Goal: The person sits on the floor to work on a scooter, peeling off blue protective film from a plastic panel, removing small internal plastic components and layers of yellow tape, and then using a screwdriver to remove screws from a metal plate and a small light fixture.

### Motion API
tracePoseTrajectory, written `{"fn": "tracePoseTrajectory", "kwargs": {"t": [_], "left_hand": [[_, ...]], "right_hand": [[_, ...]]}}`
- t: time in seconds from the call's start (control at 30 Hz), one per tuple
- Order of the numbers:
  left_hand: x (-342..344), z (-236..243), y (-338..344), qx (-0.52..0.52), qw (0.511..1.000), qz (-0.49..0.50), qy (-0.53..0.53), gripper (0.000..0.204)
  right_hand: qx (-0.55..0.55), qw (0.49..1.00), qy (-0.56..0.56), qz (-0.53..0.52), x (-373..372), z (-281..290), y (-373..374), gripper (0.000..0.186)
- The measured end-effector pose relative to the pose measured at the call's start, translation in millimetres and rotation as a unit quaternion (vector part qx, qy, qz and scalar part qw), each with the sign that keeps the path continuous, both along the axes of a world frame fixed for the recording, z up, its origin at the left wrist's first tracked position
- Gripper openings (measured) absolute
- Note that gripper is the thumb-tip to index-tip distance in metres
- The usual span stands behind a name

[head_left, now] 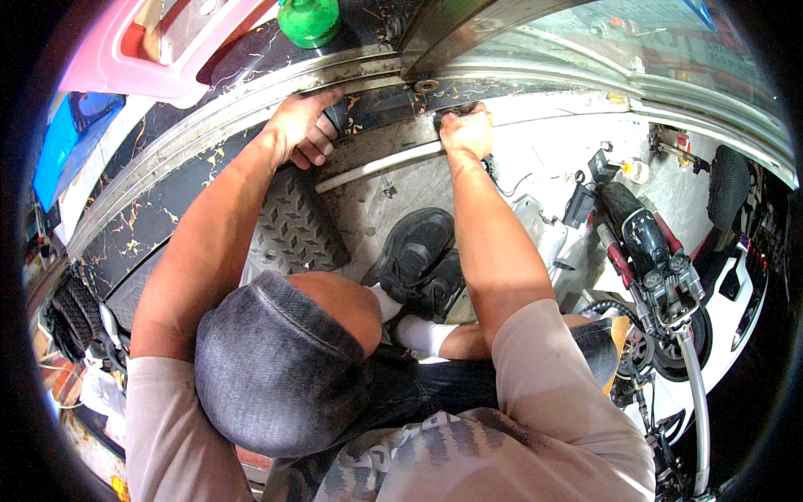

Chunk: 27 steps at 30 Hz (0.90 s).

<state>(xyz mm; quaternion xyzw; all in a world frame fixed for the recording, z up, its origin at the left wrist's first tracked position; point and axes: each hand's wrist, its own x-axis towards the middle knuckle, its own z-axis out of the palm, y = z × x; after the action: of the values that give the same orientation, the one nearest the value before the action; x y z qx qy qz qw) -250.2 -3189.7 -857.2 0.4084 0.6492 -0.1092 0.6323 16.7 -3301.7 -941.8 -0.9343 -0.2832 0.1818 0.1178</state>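
Note:
My left hand [305, 130] is at the black, gold-veined ledge [191, 151], just below a dirty metal track [167, 134], with its fingers curled around something dark that I cannot make out. My right hand [466, 130] is closed at the same ledge, farther right, on a small dark thing partly hidden by the fingers. A pale bar [375, 166] runs below and between both hands. A dark diamond-tread surface [297, 217] lies under my left wrist, near my black shoe [406, 247].
A pink plastic stool [192, 75], green bottle [309, 23] and blue object [63, 146] are beyond the track. Glass panels [694, 58] rise at upper right. Motorcycle parts [657, 255] crowd the right side, with a white vehicle [728, 318] behind. Tyres [75, 318] stand at left.

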Motion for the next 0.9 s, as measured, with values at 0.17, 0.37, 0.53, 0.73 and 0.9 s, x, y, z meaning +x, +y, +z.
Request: {"fn": "tracePoseTrajectory", "kwargs": {"t": [0.17, 0.37, 0.53, 0.73, 0.9], "left_hand": [[0.4, -2.2, 0.6, -0.002, 1.0, -0.002, -0.001, 0.079], [-0.1, -2.6, 1.3, -0.012, 1.0, -0.006, 0.0, 0.078], [0.6, -3.6, -0.4, -0.005, 1.0, -0.005, 0.005, 0.077], [1.6, -2.7, -1.1, 0.005, 1.0, 0.001, 0.005, 0.078], [2.1, -0.8, -0.2, 0.008, 1.0, -0.009, 0.009, 0.078]], "right_hand": [[-0.006, 1.0, 0.001, -0.016, 0.4, 0.6, 6.3, 0.048], [0.006, 0.999, 0.032, -0.02, 3.8, 3.1, 8.9, 0.045], [-0.006, 0.999, 0.028, -0.026, 0.4, 9.3, 11.1, 0.039], [0.001, 0.998, 0.038, -0.04, 4.8, 8.9, 12.4, 0.033], [-0.011, 0.998, 0.042, -0.035, 10.2, 6.9, 13.9, 0.032]]}}
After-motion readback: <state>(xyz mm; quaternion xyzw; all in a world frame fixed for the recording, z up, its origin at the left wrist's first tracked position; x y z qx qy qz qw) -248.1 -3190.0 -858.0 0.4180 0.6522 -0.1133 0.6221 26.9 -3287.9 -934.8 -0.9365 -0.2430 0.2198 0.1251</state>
